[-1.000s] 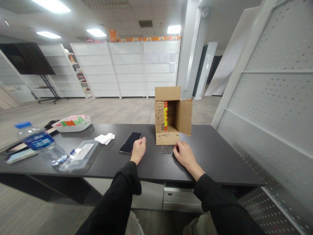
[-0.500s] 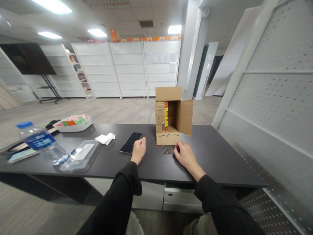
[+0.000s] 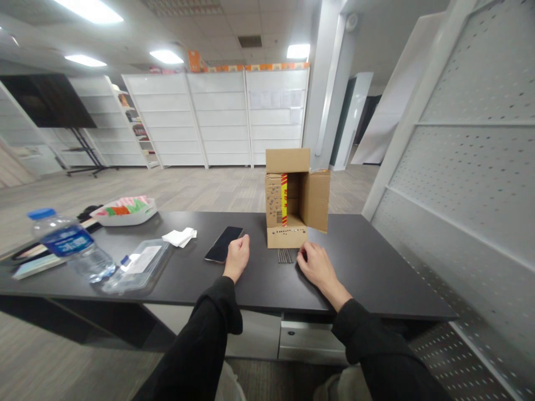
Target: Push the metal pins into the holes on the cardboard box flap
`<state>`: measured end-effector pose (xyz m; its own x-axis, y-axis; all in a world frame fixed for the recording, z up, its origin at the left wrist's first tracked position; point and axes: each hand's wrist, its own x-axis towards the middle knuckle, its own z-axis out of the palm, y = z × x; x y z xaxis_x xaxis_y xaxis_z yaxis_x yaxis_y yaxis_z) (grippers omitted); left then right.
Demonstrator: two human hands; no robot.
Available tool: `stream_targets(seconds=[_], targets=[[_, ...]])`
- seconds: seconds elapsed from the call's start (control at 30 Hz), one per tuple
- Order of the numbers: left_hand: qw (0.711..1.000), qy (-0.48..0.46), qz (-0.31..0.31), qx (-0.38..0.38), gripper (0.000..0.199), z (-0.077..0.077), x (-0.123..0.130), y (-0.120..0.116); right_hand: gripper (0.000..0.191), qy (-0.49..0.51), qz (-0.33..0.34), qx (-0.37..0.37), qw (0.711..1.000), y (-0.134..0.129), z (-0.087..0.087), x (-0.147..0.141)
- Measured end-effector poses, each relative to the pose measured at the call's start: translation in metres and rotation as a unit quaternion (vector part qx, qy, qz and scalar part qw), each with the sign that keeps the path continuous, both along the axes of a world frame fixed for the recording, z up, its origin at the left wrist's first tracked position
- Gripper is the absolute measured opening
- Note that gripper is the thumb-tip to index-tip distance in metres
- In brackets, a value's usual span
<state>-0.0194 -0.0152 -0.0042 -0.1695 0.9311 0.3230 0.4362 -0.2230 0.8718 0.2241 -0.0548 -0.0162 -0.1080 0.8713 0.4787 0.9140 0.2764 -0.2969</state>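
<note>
My left hand rests closed in a loose fist on the dark tabletop, at the right edge of a black smartphone. My right hand lies on the table with its fingers curled in, and nothing shows in them. Just left of its fingertips is a row of several thin metal rods, like nails or screws. Behind them stands an open cardboard box with its opening towards me. Its side flap hangs out to the right, and its lower front panel has a line of small holes.
On the left of the table stand a water bottle, a clear plastic case, folded white tissue and a white basket with colourful packets. A perforated white panel rises on the right.
</note>
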Motion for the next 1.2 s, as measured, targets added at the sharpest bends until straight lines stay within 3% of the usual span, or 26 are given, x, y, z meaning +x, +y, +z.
stream_targets(seconds=[0.5, 0.8, 1.2], targets=[[1.0, 0.013, -0.009, 0.003, 0.045, -0.002, 0.0, 0.001, 0.009, 0.035, -0.001, -0.012, 0.999, 0.011, -0.001, 0.001], [1.0, 0.026, -0.011, 0.001, 0.044, -0.003, 0.001, 0.002, 0.023, 0.026, -0.058, 0.011, 0.998, 0.027, 0.011, -0.011], [1.0, 0.017, -0.021, 0.0, 0.045, -0.004, 0.001, 0.002, 0.022, -0.003, -0.085, 0.091, 0.992, 0.046, 0.004, -0.021]])
